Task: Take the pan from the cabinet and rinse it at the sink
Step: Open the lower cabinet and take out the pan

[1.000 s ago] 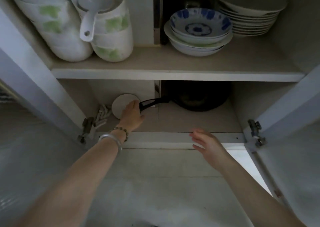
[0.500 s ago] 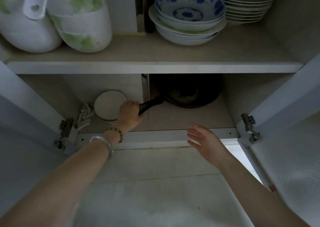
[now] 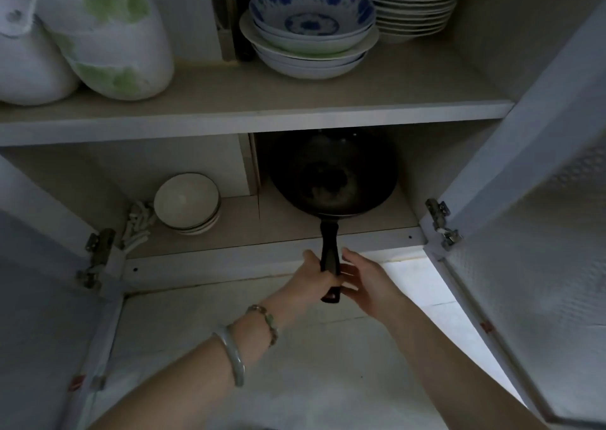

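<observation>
Taking-out step: the pan [image 3: 331,180] sits on the cabinet's [image 3: 229,124] lower shelf, at frame centre. The left hand [image 3: 314,279] curls its fingers round the handle [image 3: 329,249]. The right hand [image 3: 367,282] hovers just beside it, fingers loosely straight. Next, probably, a steady outward lift clear of the shelf.

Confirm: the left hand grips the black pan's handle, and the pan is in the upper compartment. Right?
No. The head view shows the left hand gripping the handle of the black pan, but the pan is in the lower compartment.
</observation>
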`<state>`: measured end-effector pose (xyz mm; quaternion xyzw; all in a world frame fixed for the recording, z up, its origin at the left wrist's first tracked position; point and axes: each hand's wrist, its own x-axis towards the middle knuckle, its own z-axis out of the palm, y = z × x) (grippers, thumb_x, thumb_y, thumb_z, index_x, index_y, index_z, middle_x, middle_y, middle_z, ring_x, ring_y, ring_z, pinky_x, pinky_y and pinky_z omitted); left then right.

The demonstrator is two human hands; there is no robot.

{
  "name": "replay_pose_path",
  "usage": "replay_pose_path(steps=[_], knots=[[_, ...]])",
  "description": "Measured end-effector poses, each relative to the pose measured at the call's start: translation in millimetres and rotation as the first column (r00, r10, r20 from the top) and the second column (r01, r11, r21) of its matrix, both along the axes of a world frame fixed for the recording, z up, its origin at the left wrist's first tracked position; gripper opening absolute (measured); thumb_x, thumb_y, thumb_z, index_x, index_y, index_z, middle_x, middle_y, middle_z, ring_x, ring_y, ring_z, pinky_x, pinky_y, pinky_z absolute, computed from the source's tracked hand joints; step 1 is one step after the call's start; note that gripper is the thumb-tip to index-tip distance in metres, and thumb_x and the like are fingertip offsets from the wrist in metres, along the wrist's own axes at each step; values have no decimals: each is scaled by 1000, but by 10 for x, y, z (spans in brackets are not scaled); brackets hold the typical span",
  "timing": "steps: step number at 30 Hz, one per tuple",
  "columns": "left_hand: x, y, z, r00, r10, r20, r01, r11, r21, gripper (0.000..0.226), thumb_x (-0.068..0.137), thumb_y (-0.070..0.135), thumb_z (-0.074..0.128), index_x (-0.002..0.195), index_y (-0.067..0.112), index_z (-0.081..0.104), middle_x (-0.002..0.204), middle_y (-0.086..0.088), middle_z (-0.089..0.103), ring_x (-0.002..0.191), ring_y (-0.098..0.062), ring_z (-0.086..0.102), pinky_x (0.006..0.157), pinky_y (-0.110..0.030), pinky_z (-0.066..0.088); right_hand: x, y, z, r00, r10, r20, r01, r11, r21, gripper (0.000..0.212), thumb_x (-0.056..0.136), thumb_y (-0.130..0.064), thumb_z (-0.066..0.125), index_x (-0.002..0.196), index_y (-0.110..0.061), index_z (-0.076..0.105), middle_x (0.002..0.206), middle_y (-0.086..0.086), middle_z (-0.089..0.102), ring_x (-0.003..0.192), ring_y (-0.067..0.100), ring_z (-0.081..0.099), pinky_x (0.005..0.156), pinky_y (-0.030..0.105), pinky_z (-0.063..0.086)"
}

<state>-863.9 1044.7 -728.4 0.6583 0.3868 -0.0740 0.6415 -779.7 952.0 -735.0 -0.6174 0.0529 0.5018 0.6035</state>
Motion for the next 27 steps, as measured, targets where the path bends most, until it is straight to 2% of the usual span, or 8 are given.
replay_pose_path(steps=[4, 7, 9, 12, 14, 17, 20, 27], knots=[[-75, -534, -54, 996, -15, 82, 29, 983, -179, 32, 83, 3, 64, 99, 14, 39, 94, -2, 58, 81, -12, 64, 72, -26, 57, 6, -203, 6, 997, 60, 46, -54, 992, -118, 34, 84, -29, 67, 95, 2, 67, 84, 11, 68, 79, 24, 65, 71, 31, 50], [-161, -799, -148, 992, -8, 126, 63, 896, -439, 29, 79, -6, 60, 104, 6, 52, 93, -5, 65, 82, -16, 68, 83, -37, 57, 62, -407, -8, 988, 142, 65, -118, 952, -283, 26, 81, -14, 68, 92, 8, 64, 77, 15, 66, 67, 26, 64, 63, 31, 50], [-205, -811, -188, 991, -81, 106, 124, 854, -505, 23, 79, -1, 61, 102, 3, 60, 95, -8, 66, 87, -18, 67, 82, -31, 56, 114, -557, 3, 979, 200, 45, -172, 921, -349, 15, 80, -8, 65, 86, 6, 62, 69, 14, 62, 55, 25, 59, 57, 31, 49], [-218, -588, -256, 999, -30, -38, 14, 929, -371, 11, 84, 2, 60, 92, 10, 61, 92, -7, 62, 84, -17, 62, 75, -25, 56, 208, -730, 33, 962, 255, 94, -184, 866, -464, 14, 79, -9, 59, 88, 0, 55, 66, 12, 54, 41, 22, 49, 45, 25, 43], [-224, -339, -311, 988, 121, -92, -139, 966, -219, 12, 85, 2, 55, 87, 12, 59, 88, -8, 60, 80, -17, 59, 69, -25, 54, 238, -806, 32, 951, 270, 151, -150, 830, -537, 13, 75, -11, 57, 83, -2, 53, 66, 11, 51, 42, 21, 44, 44, 22, 39], [-247, 43, -325, 936, 344, -76, -349, 935, -56, 18, 90, 8, 52, 73, 15, 51, 75, -6, 53, 69, -17, 52, 71, -30, 50, 209, -928, -20, 830, 433, 351, -83, 718, -691, 18, 70, -21, 60, 78, -6, 57, 65, 7, 59, 43, 21, 53, 45, 21, 41], [-251, 305, -324, 873, 487, -23, -487, 873, -23, 24, 93, 17, 55, 70, 15, 50, 74, -5, 53, 70, -17, 52, 85, -35, 48, 148, -1054, -104, 693, 582, 426, -37, 618, -785, 15, 68, -21, 55, 79, -12, 58, 71, 5, 65, 57, 23, 64, 54, 23, 47], [-246, 450, -440, 815, 579, 14, -579, 815, -31, 22, 86, 34, 65, 79, 14, 62, 87, -7, 66, 85, -20, 62, 92, -33, 51, 157, -1437, -100, 594, 680, 430, -10, 540, -842, 4, 69, -21, 49, 70, -20, 53, 70, -1, 65, 63, 21, 65, 61, 26, 49]])
